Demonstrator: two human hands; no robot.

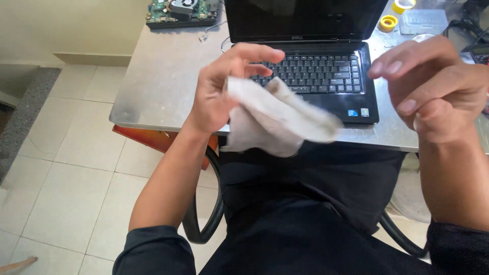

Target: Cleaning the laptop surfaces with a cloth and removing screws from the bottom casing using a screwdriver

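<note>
Hands: two, bare, both raised above the person's lap in the middle of the frame.
Left hand (216,94): centre left; fingers curled, thumb and fingers pinching one edge of the cloth.
Right hand (433,89): right of the frame; empty, fingers loosely spread and bent, apart from the cloth.
Cloth (277,119): one; off-white, soft, crumpled fabric, hanging from the left hand at frame centre, in front of the table edge and over the lap; its outline is blurred.
Laptop (318,71): one; black, rectangular, lid open, dark screen at upper centre, keyboard of small square keys, two small stickers on the right palm rest.
Table (163,86): one; flat, dull grey metal-look top with a worn surface, upper half of the frame; carries the laptop.
Circuit board (181,12): one; green, with a fan unit on it, at the table's far corner in the upper left.
Tape rolls (388,23): two; yellow rings, upper right, just beside each other.
Plastic tray (423,20): one; clear, shallow, rectangular, upper right next to the tape rolls.
Chair (204,224): one; black curved tubular arms visible either side of the lap.
Floor (66,173): pale square tiles, left of the frame.
Clothing: dark sleeves and dark trousers, lower frame.
</note>
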